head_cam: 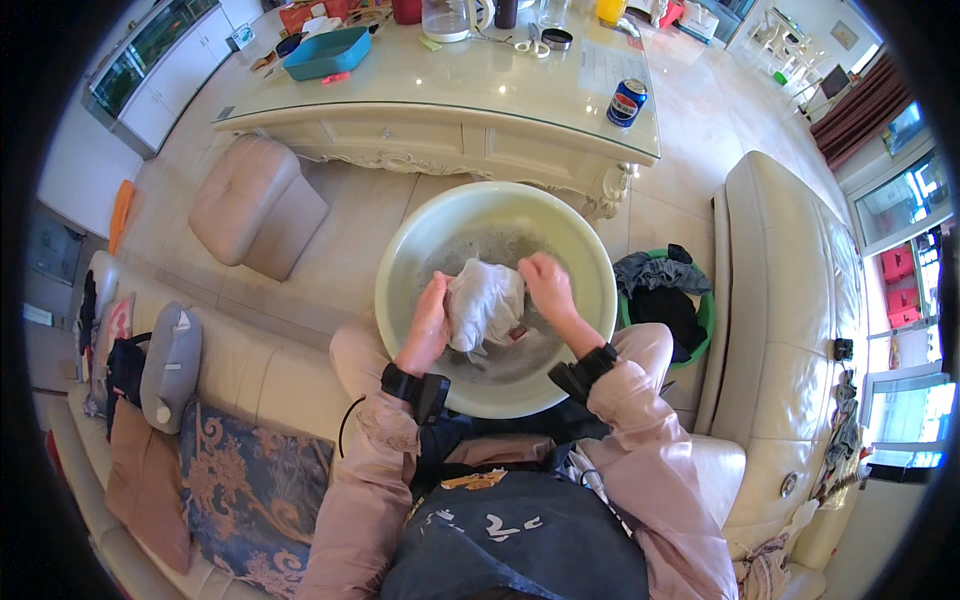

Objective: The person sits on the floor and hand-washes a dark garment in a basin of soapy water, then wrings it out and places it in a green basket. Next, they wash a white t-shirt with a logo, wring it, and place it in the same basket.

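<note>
A wet, bunched white cloth (484, 304) is held above grey, sudsy water in a large pale green basin (495, 401). My left hand (431, 322) grips the cloth along its left side, with the thumb up. At the cloth's upper right edge is my right hand (547, 281), its fingers curled in; it is slightly blurred, and whether it pinches the fabric cannot be told. A small dark red patch (517, 334) shows at the cloth's lower right. The basin stands between my knees.
Right of the basin, a green tub (705, 322) holds dark clothes (664, 315). Ahead is a glass-topped table (450, 82) with a soda can (627, 103), scissors (532, 45) and a blue tray (328, 54). A tufted stool (251, 202) stands left, a leather sofa (787, 300) right.
</note>
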The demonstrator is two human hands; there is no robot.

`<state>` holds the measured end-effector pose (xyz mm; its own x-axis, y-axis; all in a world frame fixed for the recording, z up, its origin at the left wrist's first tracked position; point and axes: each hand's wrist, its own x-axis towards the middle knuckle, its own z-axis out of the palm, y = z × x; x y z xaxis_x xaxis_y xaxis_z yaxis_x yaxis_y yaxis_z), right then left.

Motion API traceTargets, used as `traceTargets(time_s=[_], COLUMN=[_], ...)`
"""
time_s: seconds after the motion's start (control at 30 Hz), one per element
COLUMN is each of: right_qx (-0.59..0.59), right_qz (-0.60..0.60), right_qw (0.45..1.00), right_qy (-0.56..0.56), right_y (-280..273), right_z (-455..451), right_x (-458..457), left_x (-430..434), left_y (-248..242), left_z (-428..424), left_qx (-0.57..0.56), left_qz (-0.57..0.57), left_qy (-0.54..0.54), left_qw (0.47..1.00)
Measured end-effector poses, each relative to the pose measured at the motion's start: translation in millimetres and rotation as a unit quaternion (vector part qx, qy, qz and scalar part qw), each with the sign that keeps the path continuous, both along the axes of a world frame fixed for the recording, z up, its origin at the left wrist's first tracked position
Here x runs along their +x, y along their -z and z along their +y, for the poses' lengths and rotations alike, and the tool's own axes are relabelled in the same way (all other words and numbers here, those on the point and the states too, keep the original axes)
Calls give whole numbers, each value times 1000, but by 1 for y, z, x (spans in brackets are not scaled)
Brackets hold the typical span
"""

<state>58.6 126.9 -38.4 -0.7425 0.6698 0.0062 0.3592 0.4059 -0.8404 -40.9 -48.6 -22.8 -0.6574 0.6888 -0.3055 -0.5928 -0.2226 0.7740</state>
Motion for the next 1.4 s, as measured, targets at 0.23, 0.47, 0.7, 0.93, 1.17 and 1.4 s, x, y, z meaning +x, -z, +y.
traceTargets(time_s=[0.23, 0.47, 0.7, 0.93, 1.17, 1.4], right_qx=[-504, -495, -603, -619, -543, -510], right_qz=[87, 65, 21, 166, 169, 186], right_qw=[859, 866, 798, 768, 819, 840], right_qy=[-33, -34, 13, -15, -73, -7], right_y=[4, -18, 11, 13, -10, -19], right_z=[-34, -36, -40, -49, -45, -27], right_x=[35, 39, 53, 56, 58, 70], left_x=[40, 45, 73, 59, 56, 52], left_y=[10, 7, -1, -16, -34, -54], left_z=[-7, -11, 2, -6, -15, -29], left_qx=[-80, -159, -140, -220, -280, -195], left_qz=[486, 498, 500, 632, 621, 623], left_qy=[92, 85, 94, 40, 109, 52], left_qw=[866, 848, 850, 742, 724, 756])
